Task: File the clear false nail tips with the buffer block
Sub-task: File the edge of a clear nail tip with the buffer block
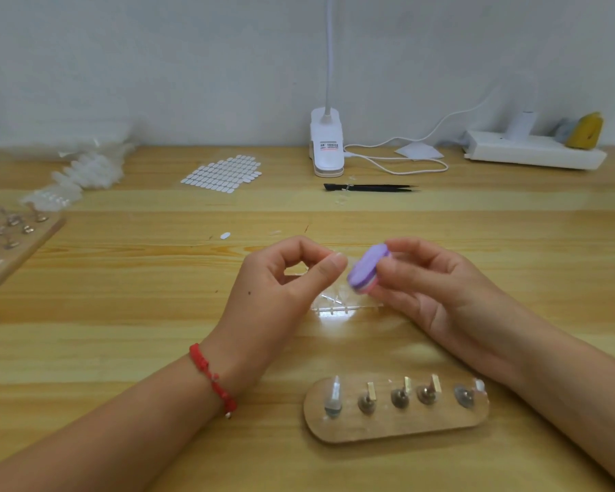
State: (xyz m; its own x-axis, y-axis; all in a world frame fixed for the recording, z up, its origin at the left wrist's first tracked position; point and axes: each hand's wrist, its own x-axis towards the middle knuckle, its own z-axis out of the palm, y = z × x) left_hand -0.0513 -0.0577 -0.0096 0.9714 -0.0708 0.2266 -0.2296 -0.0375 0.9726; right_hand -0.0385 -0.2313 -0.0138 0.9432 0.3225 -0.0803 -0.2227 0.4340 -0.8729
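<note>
While a clear nail tip (347, 261) is being pinched between thumb and forefinger of the left hand (292, 278), the right hand (430, 282) is gripping the purple buffer block (367, 266) and pressing it against that tip, above the middle of the wooden table (121, 314).

Under the hands, a clear strip of more tips (338, 303) is lying on the table, and nearer the person a wooden stand (395, 408) with five small metal holders is sitting, well apart from the filing. As I judge it, the tip is so small and slick that it risks slipping or flicking out of the pinch if the block is pushed too hard, or the block may scrape a fingertip. Behind, a white clip lamp (327, 143) is carrying a label, but its writing is too small to read.
</note>
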